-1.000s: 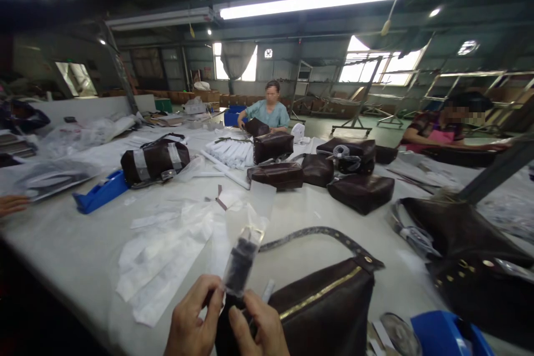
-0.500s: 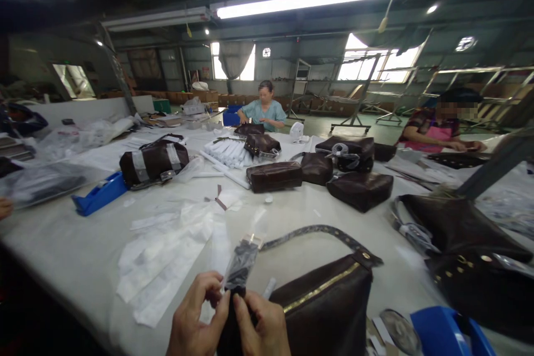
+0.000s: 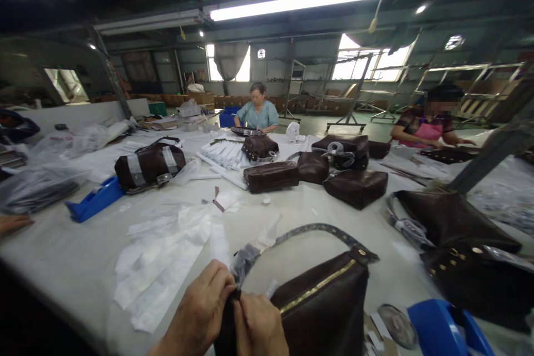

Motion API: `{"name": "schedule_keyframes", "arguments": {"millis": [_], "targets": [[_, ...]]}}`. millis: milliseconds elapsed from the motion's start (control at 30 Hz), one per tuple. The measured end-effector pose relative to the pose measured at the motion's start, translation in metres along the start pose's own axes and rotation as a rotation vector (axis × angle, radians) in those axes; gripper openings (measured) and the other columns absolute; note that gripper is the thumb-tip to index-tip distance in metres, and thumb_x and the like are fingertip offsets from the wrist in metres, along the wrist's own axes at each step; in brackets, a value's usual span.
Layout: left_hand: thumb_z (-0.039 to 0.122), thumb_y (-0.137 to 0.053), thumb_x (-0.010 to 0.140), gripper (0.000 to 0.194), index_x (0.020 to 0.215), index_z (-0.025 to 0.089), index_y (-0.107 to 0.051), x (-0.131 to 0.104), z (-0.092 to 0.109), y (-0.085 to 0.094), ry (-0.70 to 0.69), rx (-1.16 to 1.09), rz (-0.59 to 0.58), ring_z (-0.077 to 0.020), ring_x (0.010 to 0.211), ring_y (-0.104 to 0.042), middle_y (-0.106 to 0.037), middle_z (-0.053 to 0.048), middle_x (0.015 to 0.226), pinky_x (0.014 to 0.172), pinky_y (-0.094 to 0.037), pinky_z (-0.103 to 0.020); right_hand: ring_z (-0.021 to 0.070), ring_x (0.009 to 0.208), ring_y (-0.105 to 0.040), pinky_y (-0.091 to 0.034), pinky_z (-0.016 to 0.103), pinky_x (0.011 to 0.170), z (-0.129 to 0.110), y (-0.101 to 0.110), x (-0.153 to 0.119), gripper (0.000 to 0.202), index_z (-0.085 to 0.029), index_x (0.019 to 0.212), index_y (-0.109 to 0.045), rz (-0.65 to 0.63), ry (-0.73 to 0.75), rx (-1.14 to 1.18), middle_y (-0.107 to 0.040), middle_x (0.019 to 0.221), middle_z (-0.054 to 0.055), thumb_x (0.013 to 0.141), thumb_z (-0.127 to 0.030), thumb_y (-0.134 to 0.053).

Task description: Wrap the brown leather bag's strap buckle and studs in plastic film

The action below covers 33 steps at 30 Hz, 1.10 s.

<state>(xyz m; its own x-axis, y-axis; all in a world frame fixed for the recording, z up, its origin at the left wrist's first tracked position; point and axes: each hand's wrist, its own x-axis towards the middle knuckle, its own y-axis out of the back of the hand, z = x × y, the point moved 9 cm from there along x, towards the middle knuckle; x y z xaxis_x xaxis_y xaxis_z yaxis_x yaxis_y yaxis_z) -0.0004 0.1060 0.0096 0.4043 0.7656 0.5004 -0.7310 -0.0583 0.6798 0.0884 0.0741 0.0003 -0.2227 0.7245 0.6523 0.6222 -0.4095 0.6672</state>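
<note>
- Left hand [image 3: 204,306], thumb and fingers pinched together on the crinkled clear plastic sleeve [image 3: 245,257], steadies it just left of the dark brown zipped leather handbag [image 3: 321,303].
- Right hand [image 3: 258,325], fingers closed against the same sleeve's lower end, sits at the handbag's near left corner.
- Studded strap [image 3: 321,229] arches over the handbag; what lies inside the sleeve is hard to make out.

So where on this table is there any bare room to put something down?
Bare table lies between the blue tape dispenser and white paper strips, and between the brown bag and small bags. The right side is crowded.
</note>
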Motion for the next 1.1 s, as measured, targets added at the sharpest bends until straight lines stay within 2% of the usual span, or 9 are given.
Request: {"name": "schedule_keyframes", "arguments": {"millis": [100, 200, 333, 467, 533, 600, 700, 967, 1100], "targets": [[0.013, -0.033, 0.097, 0.023, 0.084, 0.019, -0.051, -0.002, 0.006, -0.001, -0.044, 0.012, 0.048, -0.0146, 0.074, -0.057, -0.053, -0.003, 0.081, 0.067, -0.047, -0.025, 0.018, 0.047, -0.053, -0.034, 0.03, 0.052, -0.009, 0.0, 0.0, 0.026, -0.019, 0.069, -0.053, 0.026, 0.114, -0.144, -0.058, 0.056, 0.003, 0.077, -0.005, -0.033], [0.011, -0.036, 0.094, 0.022, 0.083, 0.02, -0.054, -0.011, 0.011, -0.003, -0.139, 0.092, 0.065, -0.0152, 0.072, -0.056, -0.055, -0.003, 0.079, 0.065, -0.047, -0.025, 0.0182, 0.048, -0.053, -0.035, 0.029, 0.053, -0.005, 0.001, -0.001, 0.023, -0.019, 0.069, -0.053, 0.02, 0.083, -0.118, -0.058, 0.056, 0.003, 0.075, -0.006, -0.035], [0.013, -0.039, 0.093, 0.022, 0.085, 0.021, -0.057, -0.02, 0.009, -0.003, -0.196, 0.106, 0.045, -0.0164, 0.072, -0.057, -0.057, -0.003, 0.079, 0.066, -0.048, -0.026, 0.0124, 0.048, -0.051, -0.033, 0.023, 0.048, 0.025, -0.007, -0.004, 0.03, -0.019, 0.06, -0.05, -0.108, -0.28, 0.262, -0.054, 0.053, -0.001, 0.088, -0.018, -0.039], [0.021, -0.04, 0.095, 0.022, 0.084, 0.021, -0.058, -0.027, -0.016, -0.003, 0.071, -0.127, 0.08, -0.0174, 0.079, -0.061, -0.06, -0.005, 0.082, 0.072, -0.052, -0.026, 0.0105, 0.049, -0.046, -0.031, 0.02, 0.046, 0.042, -0.015, -0.011, 0.039, -0.018, 0.056, -0.054, -0.153, -0.606, 0.596, -0.049, 0.05, -0.002, 0.09, -0.036, -0.048], [0.033, -0.047, 0.094, 0.017, 0.1, 0.021, -0.059, -0.039, -0.031, -0.011, 0.259, -0.279, 0.114, -0.02, 0.088, -0.064, -0.065, -0.007, 0.091, 0.077, -0.054, -0.028, 0.0121, 0.054, -0.05, -0.036, 0.021, 0.05, 0.041, -0.014, -0.009, 0.038, -0.017, 0.061, -0.06, -0.16, -0.628, 0.684, -0.055, 0.055, -0.001, 0.089, -0.041, -0.051], [0.045, -0.056, 0.088, 0.036, 0.114, 0.02, -0.056, -0.055, -0.044, -0.023, 0.448, -0.432, 0.155, -0.0224, 0.093, -0.066, -0.068, -0.008, 0.1, 0.08, -0.055, -0.03, 0.0144, 0.061, -0.055, -0.041, 0.021, 0.055, 0.039, -0.014, -0.006, 0.036, -0.017, 0.069, -0.065, -0.201, -0.626, 0.779, -0.062, 0.063, 0.001, 0.088, -0.045, -0.053], [0.054, -0.062, 0.082, 0.043, 0.109, 0.02, -0.06, -0.074, -0.049, -0.041, 0.644, -0.617, 0.205, -0.0234, 0.094, -0.066, -0.07, -0.009, 0.103, 0.083, -0.054, -0.03, 0.016, 0.067, -0.06, -0.046, 0.022, 0.061, 0.043, -0.016, -0.006, 0.041, -0.016, 0.075, -0.069, -0.25, -0.666, 0.902, -0.067, 0.071, 0.004, 0.086, -0.053, -0.056], [0.06, -0.067, 0.075, 0.046, 0.097, 0.019, -0.065, -0.071, -0.029, -0.051, 0.707, -0.874, 0.303, -0.0244, 0.088, -0.067, -0.072, -0.009, 0.095, 0.081, -0.053, -0.032, 0.0107, 0.049, -0.054, -0.041, 0.021, 0.05, 0.053, -0.036, -0.013, 0.053, -0.01, 0.07, -0.067, -0.326, -0.962, 1.283, -0.064, 0.059, 0.005, 0.078, -0.063, -0.063], [0.06, -0.064, 0.078, 0.044, 0.095, 0.019, -0.063, -0.073, -0.029, -0.054, 0.766, -0.894, 0.341, -0.0235, 0.086, -0.067, -0.072, -0.007, 0.092, 0.071, -0.053, -0.028, 0.0148, 0.061, -0.06, -0.046, 0.023, 0.057, 0.047, -0.028, -0.011, 0.046, -0.012, 0.076, -0.069, -0.229, -0.878, 1.107, -0.068, 0.069, 0.006, 0.079, -0.058, -0.065]]}}
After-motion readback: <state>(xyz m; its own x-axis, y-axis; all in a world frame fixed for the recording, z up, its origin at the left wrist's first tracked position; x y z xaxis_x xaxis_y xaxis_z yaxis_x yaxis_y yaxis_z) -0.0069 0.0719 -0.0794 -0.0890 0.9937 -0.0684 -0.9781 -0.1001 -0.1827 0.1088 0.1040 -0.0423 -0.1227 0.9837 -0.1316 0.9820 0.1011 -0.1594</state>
